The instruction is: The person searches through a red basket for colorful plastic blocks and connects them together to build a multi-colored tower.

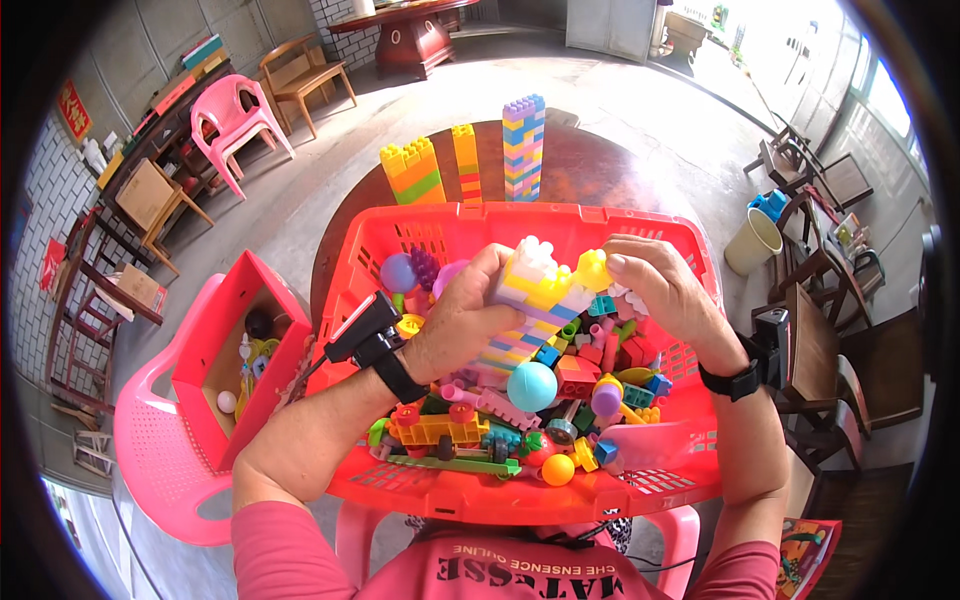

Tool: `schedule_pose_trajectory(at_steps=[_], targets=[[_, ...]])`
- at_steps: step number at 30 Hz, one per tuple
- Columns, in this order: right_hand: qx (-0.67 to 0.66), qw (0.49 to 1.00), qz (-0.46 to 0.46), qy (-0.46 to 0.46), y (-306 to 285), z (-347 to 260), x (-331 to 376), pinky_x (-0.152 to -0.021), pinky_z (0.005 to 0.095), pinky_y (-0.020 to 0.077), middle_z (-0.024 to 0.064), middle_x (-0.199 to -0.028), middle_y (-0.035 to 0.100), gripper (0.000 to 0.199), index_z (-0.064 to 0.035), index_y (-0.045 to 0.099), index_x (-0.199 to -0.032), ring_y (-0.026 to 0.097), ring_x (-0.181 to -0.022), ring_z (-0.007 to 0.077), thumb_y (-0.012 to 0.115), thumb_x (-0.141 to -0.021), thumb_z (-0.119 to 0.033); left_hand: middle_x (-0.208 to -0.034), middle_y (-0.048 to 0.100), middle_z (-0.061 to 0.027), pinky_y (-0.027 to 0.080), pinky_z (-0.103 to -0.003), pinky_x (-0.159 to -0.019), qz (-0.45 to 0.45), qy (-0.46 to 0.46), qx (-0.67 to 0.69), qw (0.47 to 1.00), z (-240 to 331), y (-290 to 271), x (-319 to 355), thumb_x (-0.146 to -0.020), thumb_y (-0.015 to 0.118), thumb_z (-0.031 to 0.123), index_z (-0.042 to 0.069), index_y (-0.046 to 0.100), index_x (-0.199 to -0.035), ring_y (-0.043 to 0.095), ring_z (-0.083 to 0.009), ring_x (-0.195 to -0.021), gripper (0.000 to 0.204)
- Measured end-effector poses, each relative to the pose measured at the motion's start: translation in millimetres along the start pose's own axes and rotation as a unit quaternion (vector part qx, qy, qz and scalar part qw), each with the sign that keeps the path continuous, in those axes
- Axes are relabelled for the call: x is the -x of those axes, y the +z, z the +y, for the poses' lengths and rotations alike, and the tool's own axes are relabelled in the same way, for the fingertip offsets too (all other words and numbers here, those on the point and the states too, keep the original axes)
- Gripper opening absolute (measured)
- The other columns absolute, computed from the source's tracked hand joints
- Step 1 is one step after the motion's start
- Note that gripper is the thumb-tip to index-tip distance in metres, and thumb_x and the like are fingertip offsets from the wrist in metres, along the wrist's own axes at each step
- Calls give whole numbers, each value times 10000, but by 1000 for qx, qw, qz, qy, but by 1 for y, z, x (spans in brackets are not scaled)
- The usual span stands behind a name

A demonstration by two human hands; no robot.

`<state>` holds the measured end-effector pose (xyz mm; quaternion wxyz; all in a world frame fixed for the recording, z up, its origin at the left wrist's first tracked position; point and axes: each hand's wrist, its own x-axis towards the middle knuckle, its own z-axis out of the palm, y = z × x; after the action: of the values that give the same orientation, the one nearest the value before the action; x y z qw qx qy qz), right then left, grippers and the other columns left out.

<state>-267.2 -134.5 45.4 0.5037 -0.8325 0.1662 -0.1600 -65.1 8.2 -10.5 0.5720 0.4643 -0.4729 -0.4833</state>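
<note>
My left hand (pixel 455 325) is wrapped round a tall building-block tower (pixel 545 298) of yellow, white, blue and lilac rows, tilted over the red basket (pixel 470 500). White studs stand up at its top. At the tower's upper right is a yellow building block (pixel 592 270), pinched in the fingers of my right hand (pixel 665 285); it touches the tower, but whether it is pressed on I cannot tell. Below lie loose toys, among them a light-blue ball (pixel 532 386), an orange ball (pixel 558 470) and a yellow toy vehicle (pixel 440 428).
Behind the basket, on a round brown table (pixel 590 150), stand a yellow-green block stack (pixel 412 172), a narrow yellow-red stack (pixel 466 165) and a tall multicoloured stack (pixel 523 150). A pink chair (pixel 150 450) at left bears a red box (pixel 215 385). A cream bucket (pixel 752 243) stands at right.
</note>
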Motion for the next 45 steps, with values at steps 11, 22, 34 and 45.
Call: schedule_pose_trajectory(at_steps=[11,22,34,45], targets=[[51,993,71,-81,9,7,-4,-586,282,449,82,-780,582,307,41,601,-991,560,-659,126,484,-978,-243,-1106,552,-29,459,-277,-863,11,16,17,1000,1,3,0,-805,511,-64,60,461,-1176,536,-101,-1027,394],[110,980,72,-150,17,4,-6,-567,316,489,144,-794,592,270,50,580,-956,657,-656,192,596,-944,-219,-1103,559,-42,469,-292,-874,35,35,-19,999,-1,3,-2,-813,521,-40,57,459,-1175,546,-107,-1028,379],[207,960,68,-175,28,-5,-6,-582,372,495,175,-789,594,240,27,550,-905,667,-686,310,659,-884,-185,-1004,606,-4,498,-248,-784,62,74,-11,995,-14,6,0,-836,750,96,38,513,-1146,580,-69,-919,394],[188,974,43,-117,38,2,-8,-572,392,422,182,-683,518,252,-6,485,-934,544,-655,396,644,-891,-197,-1014,599,-18,510,-245,-738,99,43,27,994,-25,9,8,-852,711,72,52,489,-1140,590,-76,-877,363]])
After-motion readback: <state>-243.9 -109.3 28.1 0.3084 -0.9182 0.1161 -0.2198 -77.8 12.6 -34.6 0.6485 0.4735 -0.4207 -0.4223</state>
